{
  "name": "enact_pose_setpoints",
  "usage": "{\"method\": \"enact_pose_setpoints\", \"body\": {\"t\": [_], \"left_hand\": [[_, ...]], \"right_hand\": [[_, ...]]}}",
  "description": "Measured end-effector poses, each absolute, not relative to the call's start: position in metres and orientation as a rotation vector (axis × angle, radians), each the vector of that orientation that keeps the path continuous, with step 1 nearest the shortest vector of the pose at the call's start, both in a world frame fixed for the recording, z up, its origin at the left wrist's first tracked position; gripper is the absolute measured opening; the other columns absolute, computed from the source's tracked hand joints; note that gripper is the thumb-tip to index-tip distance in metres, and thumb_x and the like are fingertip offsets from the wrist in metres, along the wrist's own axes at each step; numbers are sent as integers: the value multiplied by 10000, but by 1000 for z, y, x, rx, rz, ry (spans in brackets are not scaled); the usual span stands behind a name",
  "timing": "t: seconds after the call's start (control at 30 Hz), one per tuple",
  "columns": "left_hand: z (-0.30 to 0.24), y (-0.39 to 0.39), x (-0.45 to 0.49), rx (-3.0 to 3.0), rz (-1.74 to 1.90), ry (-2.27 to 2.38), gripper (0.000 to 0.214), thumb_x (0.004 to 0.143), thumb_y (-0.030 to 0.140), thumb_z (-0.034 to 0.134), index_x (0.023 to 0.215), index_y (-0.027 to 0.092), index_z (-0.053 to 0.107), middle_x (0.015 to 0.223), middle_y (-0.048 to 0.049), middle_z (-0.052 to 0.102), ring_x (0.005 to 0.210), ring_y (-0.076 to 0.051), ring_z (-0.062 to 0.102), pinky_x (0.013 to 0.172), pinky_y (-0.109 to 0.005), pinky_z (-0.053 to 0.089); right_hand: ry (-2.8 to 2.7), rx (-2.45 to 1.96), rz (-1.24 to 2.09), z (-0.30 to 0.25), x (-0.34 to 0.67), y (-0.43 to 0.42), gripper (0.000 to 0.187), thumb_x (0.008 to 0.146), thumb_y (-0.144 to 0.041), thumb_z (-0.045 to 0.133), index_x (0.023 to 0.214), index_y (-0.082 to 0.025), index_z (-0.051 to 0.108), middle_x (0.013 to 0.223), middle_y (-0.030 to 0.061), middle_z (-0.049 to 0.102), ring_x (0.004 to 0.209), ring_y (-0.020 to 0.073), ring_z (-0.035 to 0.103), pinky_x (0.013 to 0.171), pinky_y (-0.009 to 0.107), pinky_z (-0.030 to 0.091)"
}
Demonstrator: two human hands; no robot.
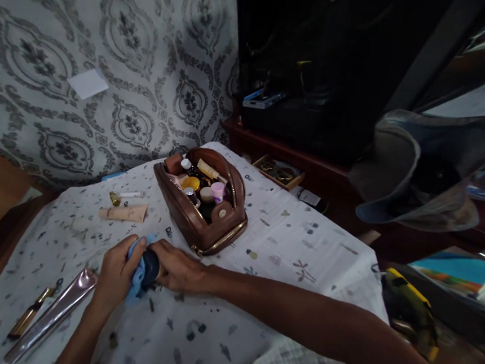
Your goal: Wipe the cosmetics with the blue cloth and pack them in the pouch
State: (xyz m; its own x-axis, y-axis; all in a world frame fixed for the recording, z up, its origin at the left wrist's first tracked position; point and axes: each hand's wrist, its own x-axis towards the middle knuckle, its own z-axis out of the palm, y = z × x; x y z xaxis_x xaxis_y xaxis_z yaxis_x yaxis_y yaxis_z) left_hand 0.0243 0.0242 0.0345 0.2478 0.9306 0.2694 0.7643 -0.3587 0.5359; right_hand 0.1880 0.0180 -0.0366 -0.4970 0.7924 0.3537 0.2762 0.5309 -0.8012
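Note:
My left hand [116, 270] is closed around a light blue cloth [137, 277], which is pressed against a dark blue round container [150, 267]. From the other side my right hand [180, 267] grips that container, its fingers curled and partly hidden. Just beyond the hands a brown leather cosmetic bag [188, 218] lies unzipped. Inside it are several small items, among them a yellow-lidded jar [190, 185], a pink-capped container [218, 191] and a yellowish tube [210, 171]. A peach-coloured tube [123, 213] rests left of the bag.
A shiny pink pouch [55, 315] and a gold-coloured tube [29, 315] lie at the lower left. Near the peach tube are a small gold bottle [115, 198] and a white stick [132, 194]. To the right hangs a denim hat [428, 170], beside a dark screen [313, 58].

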Motion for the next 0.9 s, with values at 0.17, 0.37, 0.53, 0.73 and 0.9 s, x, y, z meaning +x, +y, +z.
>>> {"method": "enact_pose_setpoints", "body": {"t": [0.17, 0.37, 0.53, 0.73, 0.9], "left_hand": [[29, 33, 17, 1722, 991, 1545, 468, 839, 661, 532, 664, 227, 518, 602, 29, 508, 583, -164, 496, 573, -287, 430], [15, 22, 28, 1773, 1123, 1450, 585, 936, 680, 365, 1143, 207, 642, 1219, -85, 677, 1200, -266, 602, 1071, -380, 444], [-2, 8, 36, 2051, 1091, 1456, 708, 876, 588, 581, 1446, 212, 396, 1486, -137, 490, 1368, -303, 487, 1144, -457, 377], [-9, 4, 36, 2053, 1146, 1524, 641, 812, 499, 700, 1328, 193, 474, 1298, -128, 608, 1185, -293, 604, 1028, -435, 458], [-3, 4, 30, 2045, 1254, 1336, 481, 886, 512, 613, 1239, 191, 554, 1193, -105, 639, 1113, -272, 608, 982, -394, 458]], "right_hand": [[-1789, -718, 1073, -40, 184, 21, 553, 686, -177, 795, 1164, -206, 519, 1126, 53, 592, 1056, 227, 605, 935, 344, 495], [-1296, -615, 1543, -44, 178, 34, 659, 571, -255, 869, 1139, -187, 543, 1005, 6, 646, 972, 195, 645, 866, 302, 531], [-1341, -600, 1417, -46, 180, 36, 620, 646, -304, 800, 1192, -165, 540, 1099, 66, 672, 1030, 229, 651, 955, 385, 524], [-1663, -849, 917, -42, 188, 28, 629, 713, -162, 647, 1325, -170, 506, 1312, 140, 609, 1198, 273, 598, 1064, 445, 461], [-1711, -866, 1130, -35, 189, 24, 699, 664, -233, 736, 1315, -177, 488, 1137, 89, 668, 1046, 263, 657, 955, 412, 523]]}}
